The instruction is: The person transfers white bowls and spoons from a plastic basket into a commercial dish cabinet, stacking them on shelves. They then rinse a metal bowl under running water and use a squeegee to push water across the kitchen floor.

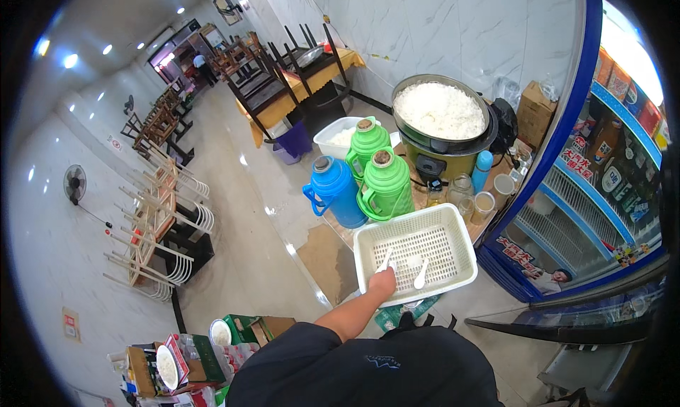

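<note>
My left hand [383, 280] reaches over the near left wall of a white perforated plastic basket [361, 247]. Its fingers are at a white spoon [388, 257] inside; whether they grip it is hard to see. A second white spoon [421, 275] lies to the right on the basket's floor. My right hand is out of view. Beyond the basket stand a blue thermos flask [336, 192] and two green thermos flasks [387, 186], [370, 141]. Behind them a large pot [441, 141] is heaped with white rice [440, 109].
Glass jars [459, 189] and a light-blue bottle [482, 170] stand right of the flasks. A blue-framed drinks fridge [576, 194] rises at the right, its door open low down. Stacked chairs [159, 221] line the left wall; boxes [202, 354] stand lower left. A person [203, 68] is far off.
</note>
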Demonstrator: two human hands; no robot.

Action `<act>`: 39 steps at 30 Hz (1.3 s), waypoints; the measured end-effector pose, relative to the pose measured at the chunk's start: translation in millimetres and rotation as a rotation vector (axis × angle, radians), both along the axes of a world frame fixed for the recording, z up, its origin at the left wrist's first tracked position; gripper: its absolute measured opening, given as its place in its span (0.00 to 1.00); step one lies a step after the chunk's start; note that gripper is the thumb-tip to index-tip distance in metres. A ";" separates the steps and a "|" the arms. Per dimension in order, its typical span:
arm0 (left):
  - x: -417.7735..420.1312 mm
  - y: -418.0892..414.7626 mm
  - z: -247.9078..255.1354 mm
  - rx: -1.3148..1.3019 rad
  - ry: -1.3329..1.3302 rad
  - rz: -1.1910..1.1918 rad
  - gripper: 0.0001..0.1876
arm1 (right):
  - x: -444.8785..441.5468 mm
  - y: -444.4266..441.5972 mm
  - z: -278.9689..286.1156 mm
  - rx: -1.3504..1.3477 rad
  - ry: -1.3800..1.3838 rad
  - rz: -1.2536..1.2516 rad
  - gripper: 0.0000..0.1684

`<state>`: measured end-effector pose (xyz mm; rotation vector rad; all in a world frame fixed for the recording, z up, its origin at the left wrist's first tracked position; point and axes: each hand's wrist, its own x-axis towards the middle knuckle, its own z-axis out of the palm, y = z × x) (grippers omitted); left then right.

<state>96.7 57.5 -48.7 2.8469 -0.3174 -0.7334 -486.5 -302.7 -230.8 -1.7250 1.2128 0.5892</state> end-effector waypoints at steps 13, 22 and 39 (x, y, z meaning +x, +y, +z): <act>18.7 -13.1 -21.7 -0.123 -0.122 0.217 0.17 | 20.6 -20.2 36.1 -0.003 -0.068 -0.014 0.11; 17.2 -13.2 -21.4 -0.096 0.016 0.126 0.19 | -8.2 -35.6 10.2 -0.243 -0.078 0.494 0.11; 46.8 24.2 -75.0 0.210 -0.176 -0.384 0.15 | 56.5 5.0 62.8 0.018 -0.220 -0.174 0.10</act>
